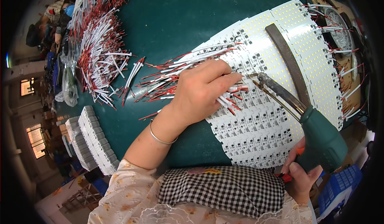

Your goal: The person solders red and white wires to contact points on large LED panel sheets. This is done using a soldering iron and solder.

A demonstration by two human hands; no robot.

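My left hand [202,86] is closed over a bundle of white-sleeved wires [176,70] with red and black ends, its thumb and fingertip pinched together just above a sheet of white circuit boards [256,124]. Some wire ends poke out beneath the fingers, and exactly which wire is pinched is hidden. My right hand [302,174] grips the handle of a green soldering gun [324,140]. Its tip points left and meets the boards right beside my left fingertips. Rows of dark components and small yellow LEDs cover the boards.
A dark curved bar [290,60] lies across the boards. Big heaps of wires [102,56] stand at the far left, with stacked white parts [96,140] nearer. At the right are a clear round dish [338,30] and a blue basket [340,190]; wires hang off the boards' right edge.
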